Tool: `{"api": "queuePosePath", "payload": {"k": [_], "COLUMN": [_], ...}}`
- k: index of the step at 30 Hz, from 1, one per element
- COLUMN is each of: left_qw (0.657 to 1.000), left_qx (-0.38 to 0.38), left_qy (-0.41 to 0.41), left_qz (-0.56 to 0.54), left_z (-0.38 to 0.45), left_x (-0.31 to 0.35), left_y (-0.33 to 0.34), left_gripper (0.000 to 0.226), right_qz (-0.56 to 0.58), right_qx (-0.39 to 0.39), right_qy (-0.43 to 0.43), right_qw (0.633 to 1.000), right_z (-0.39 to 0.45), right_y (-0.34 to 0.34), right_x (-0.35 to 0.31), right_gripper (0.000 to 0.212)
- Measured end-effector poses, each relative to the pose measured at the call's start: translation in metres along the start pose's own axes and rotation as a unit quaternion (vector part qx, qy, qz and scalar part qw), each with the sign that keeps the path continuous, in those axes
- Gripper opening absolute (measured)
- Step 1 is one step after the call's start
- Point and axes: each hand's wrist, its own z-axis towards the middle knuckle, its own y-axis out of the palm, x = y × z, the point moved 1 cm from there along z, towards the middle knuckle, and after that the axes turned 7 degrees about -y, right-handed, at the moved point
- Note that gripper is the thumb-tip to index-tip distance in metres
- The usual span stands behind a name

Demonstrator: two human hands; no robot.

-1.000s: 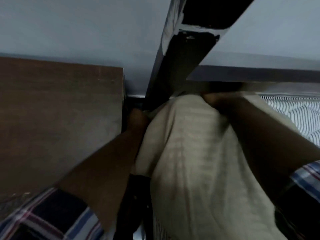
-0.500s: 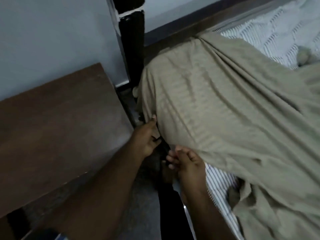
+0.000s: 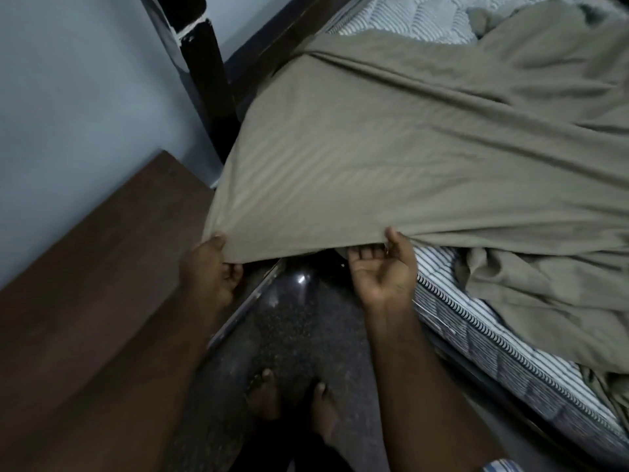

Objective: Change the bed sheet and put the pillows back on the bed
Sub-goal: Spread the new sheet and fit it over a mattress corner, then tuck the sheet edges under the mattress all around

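Our left hand (image 3: 209, 270) pinches the lower hem of the olive bed sheet (image 3: 391, 155) at the mattress (image 3: 483, 332) corner, its grip clamped on the cloth. Our right hand (image 3: 381, 270), palm up, grasps the same hem just beside the striped mattress side, above the dark floor (image 3: 299, 335).

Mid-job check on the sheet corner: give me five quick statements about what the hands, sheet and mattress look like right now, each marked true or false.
1. Both hands hold the lower edge of the olive sheet. True: left hand, right hand.
2. The sheet covers the whole mattress. False: its striped side and quilted top still show.
3. The right hand's palm faces up. True.
4. A pillow lies on the sheet. False: none is visible.
5. A wooden surface lies on the left-hand side. True.
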Motion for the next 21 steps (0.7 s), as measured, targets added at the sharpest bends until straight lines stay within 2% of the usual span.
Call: {"api": "queuePosePath", "payload": {"k": [2, 5, 6, 8, 10, 14, 15, 17, 19, 21], "left_qw": [1.000, 0.998, 0.998, 0.997, 0.997, 0.989, 0.989, 0.987, 0.955, 0.892], "left_qx": [-0.001, -0.036, -0.050, -0.064, -0.078, -0.115, -0.121, -0.156, -0.241, -0.361], "left_qy": [-0.024, -0.043, -0.041, -0.035, -0.021, 0.003, 0.000, -0.033, -0.104, -0.174], "left_qz": [-0.007, 0.002, 0.007, 0.009, -0.003, -0.095, -0.089, 0.004, 0.135, 0.210], "left_z": [0.000, -0.003, -0.005, -0.010, -0.014, -0.026, -0.030, -0.043, -0.066, -0.091], "left_x": [0.009, 0.010, 0.010, 0.012, 0.018, 0.024, 0.017, -0.017, -0.063, -0.099], "left_y": [-0.007, -0.012, -0.014, -0.017, -0.019, -0.008, -0.002, 0.012, 0.029, 0.053], "left_gripper": [0.011, 0.011, 0.011, 0.013, 0.014, 0.017, 0.019, 0.039, 0.059, 0.070], "right_qz": [0.065, 0.091, 0.086, 0.041, -0.028, -0.174, -0.201, -0.225, -0.264, -0.344], "right_qx": [-0.001, -0.024, -0.057, -0.136, -0.169, -0.090, -0.075, -0.070, -0.090, -0.130], "right_qy": [-0.032, -0.011, 0.025, 0.107, 0.133, 0.059, 0.040, 0.008, -0.013, 0.001], "right_qw": [0.997, 0.996, 0.994, 0.984, 0.976, 0.979, 0.976, 0.972, 0.960, 0.930], "right_z": [-0.002, -0.004, -0.006, -0.015, -0.025, -0.043, -0.049, -0.060, -0.071, -0.079], "right_y": [-0.010, -0.029, -0.033, -0.037, -0.036, -0.045, -0.048, -0.049, -0.042, -0.038], "right_x": [-0.006, -0.003, -0.002, -0.004, -0.011, -0.026, -0.024, -0.017, -0.014, -0.021], "right_gripper": [0.028, 0.061, 0.061, 0.046, 0.036, 0.032, 0.026, 0.022, 0.027, 0.033]}}
